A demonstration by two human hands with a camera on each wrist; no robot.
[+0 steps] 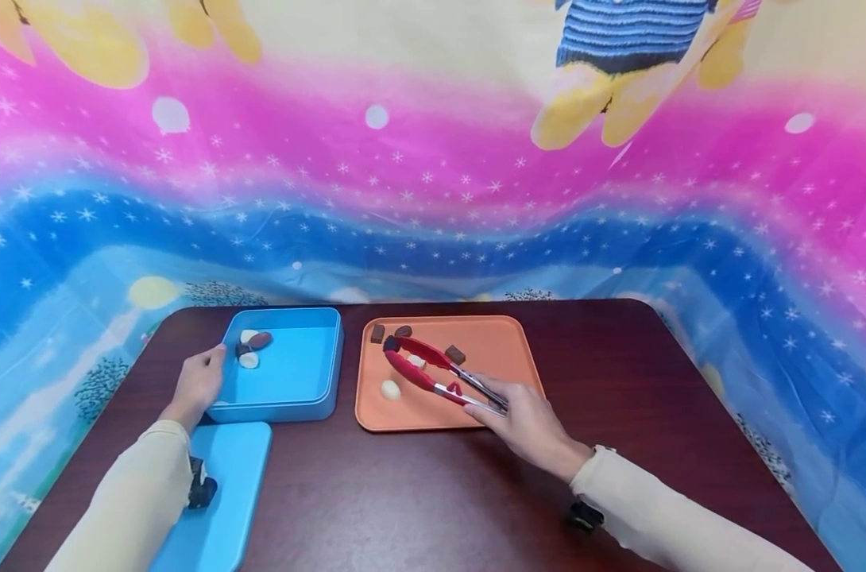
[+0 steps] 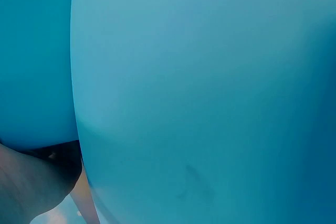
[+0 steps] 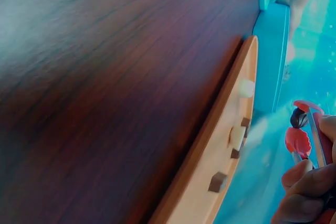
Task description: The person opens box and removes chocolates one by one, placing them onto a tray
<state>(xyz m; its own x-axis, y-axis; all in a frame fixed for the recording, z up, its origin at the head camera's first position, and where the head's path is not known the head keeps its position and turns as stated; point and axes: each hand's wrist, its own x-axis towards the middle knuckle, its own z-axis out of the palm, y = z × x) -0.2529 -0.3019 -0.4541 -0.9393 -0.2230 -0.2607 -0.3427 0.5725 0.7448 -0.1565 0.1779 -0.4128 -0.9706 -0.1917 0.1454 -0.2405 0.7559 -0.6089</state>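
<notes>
We see the right hand point(image 1: 529, 425) wrapped round the handles of the red tongs point(image 1: 413, 373), whose tips pinch a dark piece point(image 3: 299, 118). The left hand point(image 1: 199, 383) grips the blue box point(image 1: 276, 411) by its left wall, seemingly to steady it. The tips hang above the orange tray point(image 1: 492, 342), near its left side; on it lie a pale oval point(image 1: 390, 389), a white piece point(image 1: 416, 361), a brown oval point(image 1: 403, 331), a brown block point(image 1: 455, 354) and a darker block point(image 1: 377, 334). Further out, a small cluster point(image 1: 250, 359) of white and brown pieces sits at the left inside the box, and the blue lid point(image 1: 240, 477) lies nearer us on the worktop point(image 1: 376, 500).

We judge the step in hand to be carrying one piece from tray to box. The next move would call for swinging the tongs left over the box's right wall with a steady squeeze (a smooth piece could slip), then lowering and releasing.

The right wrist view shows the dark piece clearly between the red pads, where the head view gives only a dark patch. The left wrist view is mostly plain blue, so from it alone we cannot tell the left hand's grip.
</notes>
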